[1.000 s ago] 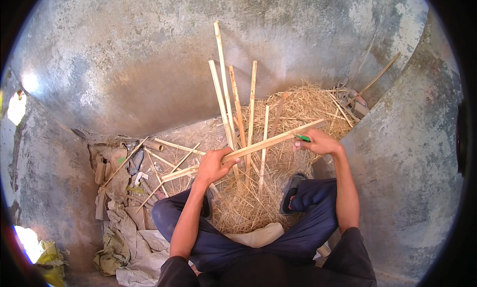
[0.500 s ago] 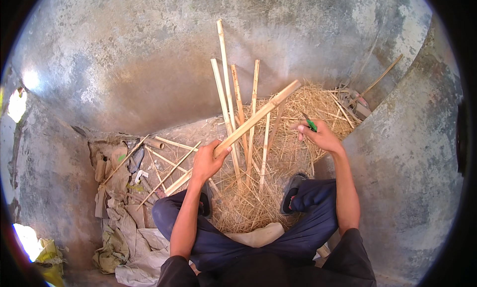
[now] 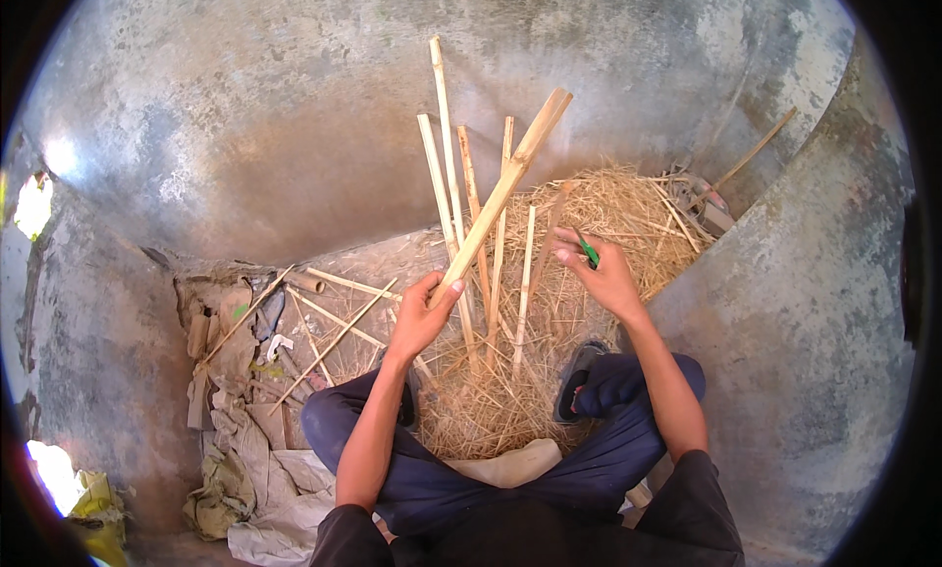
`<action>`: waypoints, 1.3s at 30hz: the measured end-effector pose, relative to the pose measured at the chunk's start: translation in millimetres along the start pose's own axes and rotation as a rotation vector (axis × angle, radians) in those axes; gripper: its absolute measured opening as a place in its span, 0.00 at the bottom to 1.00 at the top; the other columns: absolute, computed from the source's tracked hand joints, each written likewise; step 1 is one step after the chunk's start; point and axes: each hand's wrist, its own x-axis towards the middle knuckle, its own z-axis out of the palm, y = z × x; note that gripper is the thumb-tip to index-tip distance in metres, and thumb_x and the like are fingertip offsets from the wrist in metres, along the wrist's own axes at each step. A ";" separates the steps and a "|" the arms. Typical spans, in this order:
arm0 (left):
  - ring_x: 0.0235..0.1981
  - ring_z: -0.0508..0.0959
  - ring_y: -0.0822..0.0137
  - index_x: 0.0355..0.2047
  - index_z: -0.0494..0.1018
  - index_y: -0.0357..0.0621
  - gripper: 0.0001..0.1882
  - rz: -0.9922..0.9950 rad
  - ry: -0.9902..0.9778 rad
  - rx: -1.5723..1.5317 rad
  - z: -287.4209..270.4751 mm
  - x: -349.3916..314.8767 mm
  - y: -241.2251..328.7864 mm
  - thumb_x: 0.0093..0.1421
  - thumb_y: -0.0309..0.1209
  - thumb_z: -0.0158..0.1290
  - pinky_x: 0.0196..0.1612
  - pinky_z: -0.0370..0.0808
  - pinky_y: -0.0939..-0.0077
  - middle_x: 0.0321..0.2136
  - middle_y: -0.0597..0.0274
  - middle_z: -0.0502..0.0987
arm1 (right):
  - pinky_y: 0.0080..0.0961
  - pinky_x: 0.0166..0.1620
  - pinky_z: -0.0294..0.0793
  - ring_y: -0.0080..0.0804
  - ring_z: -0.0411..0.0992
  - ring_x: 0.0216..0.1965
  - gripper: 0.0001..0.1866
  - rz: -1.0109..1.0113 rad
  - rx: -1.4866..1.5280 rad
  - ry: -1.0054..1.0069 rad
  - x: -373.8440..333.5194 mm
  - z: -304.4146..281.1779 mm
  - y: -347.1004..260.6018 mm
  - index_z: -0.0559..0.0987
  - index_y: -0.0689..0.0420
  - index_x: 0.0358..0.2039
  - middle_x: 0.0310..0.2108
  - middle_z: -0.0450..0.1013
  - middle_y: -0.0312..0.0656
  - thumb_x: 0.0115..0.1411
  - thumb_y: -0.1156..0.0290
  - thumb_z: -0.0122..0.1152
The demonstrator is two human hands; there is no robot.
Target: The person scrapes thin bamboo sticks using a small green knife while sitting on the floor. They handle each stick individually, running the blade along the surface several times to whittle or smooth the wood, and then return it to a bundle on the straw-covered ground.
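My left hand [image 3: 422, 320] is closed round the lower part of a pale split bamboo piece [image 3: 502, 196], which slants up and away to the right. At its far end the piece shows an angled edge, perhaps two strips lying together. In my right hand [image 3: 606, 281] is a small green-handled tool [image 3: 589, 252]; its kind is hard to make out, and my fingers partly cover it. Between my hands and beyond them, several bamboo strips [image 3: 428, 160] stand upright, some leaning toward the wall. A browner strip [image 3: 552, 222] rises just left of my right fingers.
Straw-like shavings [image 3: 608, 202] heap up at the back right and spread between my shoes. A curved, stained wall [image 3: 294, 96] closes in the far side. Loose sticks [image 3: 339, 343] lie crossed on the left, near crumpled sacking [image 3: 280, 493]. A thin stick [image 3: 754, 150] leans at the right.
The bamboo piece has swung steeper, its far end moving up and slightly left, its near end no longer showing below my left hand. My right hand has moved left with the tool.
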 end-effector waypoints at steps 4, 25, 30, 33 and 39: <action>0.21 0.66 0.83 0.40 0.78 0.42 0.16 -0.072 -0.109 -0.168 5.6 -2.1 4.9 0.76 0.44 0.58 0.24 0.61 0.82 0.21 0.77 0.68 | 0.28 0.44 0.79 0.19 0.80 0.35 0.17 -0.091 0.057 0.109 3.1 4.4 26.3 0.87 0.54 0.58 0.40 0.88 0.43 0.70 0.68 0.69; 0.23 0.75 0.74 0.47 0.77 0.40 0.16 0.134 -0.215 0.179 56.4 -25.7 -8.5 0.76 0.42 0.58 0.27 0.73 0.71 0.24 0.67 0.76 | 0.14 0.37 0.72 0.13 0.76 0.32 0.15 0.077 0.428 0.111 -10.7 25.3 -12.4 0.85 0.66 0.46 0.32 0.84 0.35 0.68 0.67 0.74; 0.25 0.75 0.75 0.49 0.76 0.42 0.16 -0.042 -0.304 -0.007 58.8 -28.4 -5.8 0.78 0.43 0.55 0.28 0.73 0.72 0.25 0.67 0.76 | 0.14 0.38 0.73 0.15 0.79 0.35 0.14 0.090 0.480 0.058 -12.0 21.5 -11.0 0.85 0.66 0.46 0.34 0.85 0.36 0.65 0.69 0.76; 0.23 0.71 0.80 0.50 0.76 0.45 0.15 -0.102 -0.337 -0.100 60.4 -30.7 -0.6 0.79 0.43 0.53 0.26 0.70 0.80 0.24 0.73 0.70 | 0.15 0.40 0.76 0.16 0.80 0.36 0.14 0.107 0.454 0.023 -11.8 18.0 -8.9 0.85 0.65 0.46 0.35 0.85 0.37 0.66 0.70 0.76; 0.22 0.69 0.81 0.51 0.75 0.45 0.15 -0.132 -0.385 -0.175 60.0 -31.3 2.6 0.80 0.44 0.52 0.26 0.69 0.82 0.23 0.75 0.68 | 0.20 0.44 0.79 0.20 0.81 0.38 0.11 0.068 0.474 0.016 -12.0 19.9 -17.6 0.85 0.64 0.44 0.36 0.85 0.40 0.68 0.68 0.72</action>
